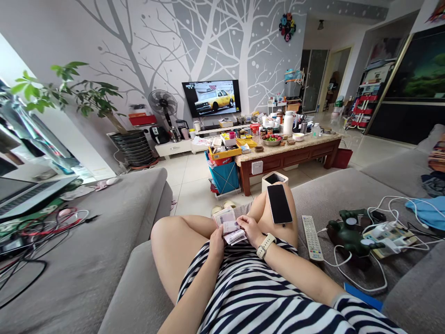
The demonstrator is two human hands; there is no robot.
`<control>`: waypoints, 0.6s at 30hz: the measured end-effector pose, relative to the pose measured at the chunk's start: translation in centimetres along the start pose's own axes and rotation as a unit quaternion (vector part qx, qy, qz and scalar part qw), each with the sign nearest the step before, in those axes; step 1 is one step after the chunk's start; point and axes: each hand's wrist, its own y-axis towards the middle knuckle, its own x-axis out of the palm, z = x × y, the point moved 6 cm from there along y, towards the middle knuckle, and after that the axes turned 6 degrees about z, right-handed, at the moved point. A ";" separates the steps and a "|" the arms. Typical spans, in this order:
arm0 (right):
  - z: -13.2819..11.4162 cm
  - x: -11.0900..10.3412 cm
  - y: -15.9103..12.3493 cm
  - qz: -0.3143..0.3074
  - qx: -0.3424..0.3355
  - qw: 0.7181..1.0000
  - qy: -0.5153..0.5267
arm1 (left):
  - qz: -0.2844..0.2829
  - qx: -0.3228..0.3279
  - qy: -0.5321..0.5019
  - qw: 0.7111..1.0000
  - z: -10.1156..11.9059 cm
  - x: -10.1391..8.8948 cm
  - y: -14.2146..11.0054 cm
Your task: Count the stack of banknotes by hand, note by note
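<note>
A stack of banknotes [229, 223], pale with purplish print, is held over my lap in both hands. My left hand [217, 242] grips the near left side of the stack, thumb on top. My right hand [249, 228] pinches the right edge of the upper notes, with a pale watch on that wrist. Below, the ends of more notes fan out between the hands. A smartphone [279, 204] with a dark screen lies on my right thigh, just beyond the right hand. Some fingers are hidden under the notes.
Right of me on the grey sofa are a remote control [312, 238], a dark green figure [352, 236] and a power strip [392, 239] with white cables. A laptop [31, 197] and tangled cables lie left. Ahead stands a cluttered coffee table [288, 157] near a bin [274, 178].
</note>
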 end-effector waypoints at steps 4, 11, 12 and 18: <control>0.4 0.0 0.2 -0.003 0.006 1.000 0.007 | -0.001 -0.006 -0.009 1.000 -0.4 0.1 0.1; 0.9 0.1 0.4 -0.012 0.010 1.000 0.004 | -0.003 -0.024 -0.036 0.999 -1.5 0.1 0.7; 0.9 0.1 0.5 -0.013 0.011 1.000 0.002 | -0.001 -0.026 -0.042 0.999 -1.7 0.1 0.8; 0.9 -0.1 0.6 -0.003 -0.006 1.000 -0.021 | -0.004 -0.041 -0.068 0.997 -2.5 0.3 1.2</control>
